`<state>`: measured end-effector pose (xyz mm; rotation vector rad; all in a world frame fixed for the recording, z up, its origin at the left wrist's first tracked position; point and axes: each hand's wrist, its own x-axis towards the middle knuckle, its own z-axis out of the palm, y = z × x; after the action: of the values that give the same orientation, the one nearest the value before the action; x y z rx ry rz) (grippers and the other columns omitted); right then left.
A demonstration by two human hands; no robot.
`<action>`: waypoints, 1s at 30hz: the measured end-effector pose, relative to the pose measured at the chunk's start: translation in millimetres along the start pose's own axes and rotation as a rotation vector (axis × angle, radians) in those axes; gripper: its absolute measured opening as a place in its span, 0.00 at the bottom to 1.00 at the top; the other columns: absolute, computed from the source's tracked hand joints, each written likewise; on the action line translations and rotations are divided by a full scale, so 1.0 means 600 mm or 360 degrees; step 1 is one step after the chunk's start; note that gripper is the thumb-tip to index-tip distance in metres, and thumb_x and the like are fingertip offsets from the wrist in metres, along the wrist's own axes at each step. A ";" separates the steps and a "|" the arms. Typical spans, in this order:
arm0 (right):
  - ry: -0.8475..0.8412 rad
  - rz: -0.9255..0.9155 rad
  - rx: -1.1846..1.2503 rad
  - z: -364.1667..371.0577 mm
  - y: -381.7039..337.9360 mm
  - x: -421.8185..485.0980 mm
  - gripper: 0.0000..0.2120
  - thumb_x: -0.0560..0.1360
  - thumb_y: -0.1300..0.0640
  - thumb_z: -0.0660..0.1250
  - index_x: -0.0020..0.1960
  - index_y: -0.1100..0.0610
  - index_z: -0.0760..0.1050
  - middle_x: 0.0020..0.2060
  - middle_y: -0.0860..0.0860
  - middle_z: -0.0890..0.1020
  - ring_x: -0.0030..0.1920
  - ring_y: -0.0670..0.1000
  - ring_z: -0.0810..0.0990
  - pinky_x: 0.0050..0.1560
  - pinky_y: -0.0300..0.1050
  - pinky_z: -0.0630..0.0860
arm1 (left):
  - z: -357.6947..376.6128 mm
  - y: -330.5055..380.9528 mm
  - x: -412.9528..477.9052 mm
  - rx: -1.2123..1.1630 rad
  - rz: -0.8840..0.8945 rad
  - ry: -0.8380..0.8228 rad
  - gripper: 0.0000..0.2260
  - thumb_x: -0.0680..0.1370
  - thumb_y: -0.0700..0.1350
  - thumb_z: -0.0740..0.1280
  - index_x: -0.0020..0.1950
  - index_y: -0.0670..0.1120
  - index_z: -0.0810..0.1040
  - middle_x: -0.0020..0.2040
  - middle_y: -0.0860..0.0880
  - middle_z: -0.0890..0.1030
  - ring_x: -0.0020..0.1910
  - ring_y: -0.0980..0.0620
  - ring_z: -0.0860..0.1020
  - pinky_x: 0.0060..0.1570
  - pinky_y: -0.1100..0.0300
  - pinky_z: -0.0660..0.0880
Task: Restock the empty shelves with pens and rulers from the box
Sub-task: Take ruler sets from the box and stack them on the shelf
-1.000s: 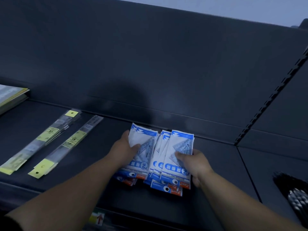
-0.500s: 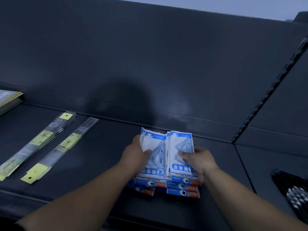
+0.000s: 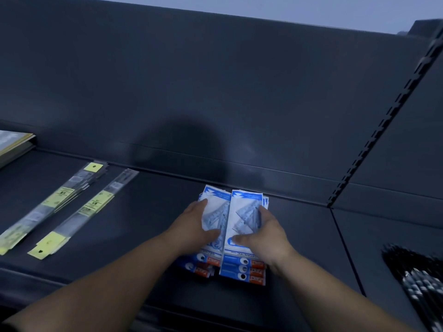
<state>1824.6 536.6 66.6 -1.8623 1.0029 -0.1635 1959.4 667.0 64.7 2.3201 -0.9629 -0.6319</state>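
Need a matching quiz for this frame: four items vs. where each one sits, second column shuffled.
Items
1. blue-and-white packs
2. clear ruler packs with yellow labels
3. bundle of dark pens
4. book-like stack

Places
A. far left edge, at the back of the shelf
B. mid-shelf, held by the left hand and right hand
C. lying diagonally, left of the hands
D. lower right, in the next bay

Pairs: 1-B, 2-C, 3-D, 4-A
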 end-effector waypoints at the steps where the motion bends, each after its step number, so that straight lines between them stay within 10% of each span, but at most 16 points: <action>1: -0.0033 -0.0001 -0.0092 -0.002 -0.004 -0.008 0.55 0.59 0.50 0.82 0.78 0.51 0.56 0.77 0.48 0.59 0.72 0.49 0.67 0.69 0.40 0.65 | -0.007 -0.001 0.000 -0.0007 0.0013 0.0007 0.39 0.76 0.53 0.69 0.79 0.50 0.51 0.79 0.50 0.51 0.76 0.52 0.56 0.70 0.64 0.55; 9: -0.0230 -0.0015 -0.0665 0.015 -0.017 -0.037 0.58 0.65 0.49 0.78 0.79 0.40 0.39 0.75 0.46 0.28 0.78 0.57 0.37 0.75 0.46 0.52 | -0.011 -0.021 -0.033 0.0057 0.0236 -0.0263 0.47 0.67 0.53 0.77 0.76 0.64 0.51 0.78 0.58 0.38 0.78 0.54 0.43 0.73 0.62 0.51; 18: -0.0030 -0.0008 -0.0661 -0.002 -0.022 -0.019 0.44 0.71 0.48 0.72 0.79 0.44 0.49 0.77 0.48 0.35 0.78 0.59 0.40 0.74 0.47 0.54 | 0.007 -0.001 -0.028 0.0261 0.0198 -0.0216 0.35 0.70 0.61 0.70 0.73 0.67 0.58 0.79 0.58 0.40 0.77 0.49 0.38 0.75 0.45 0.47; 30: 0.0041 -0.0262 -0.0787 0.001 -0.016 0.005 0.36 0.74 0.44 0.67 0.77 0.45 0.57 0.79 0.47 0.45 0.78 0.55 0.36 0.75 0.46 0.47 | 0.009 0.011 -0.002 0.0180 0.0051 -0.0138 0.40 0.72 0.52 0.68 0.78 0.57 0.50 0.79 0.55 0.41 0.78 0.48 0.45 0.74 0.54 0.56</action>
<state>1832.3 536.7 72.8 -2.3996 0.9658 -0.0369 1952.2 662.4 65.0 2.3872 -1.0992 -0.6859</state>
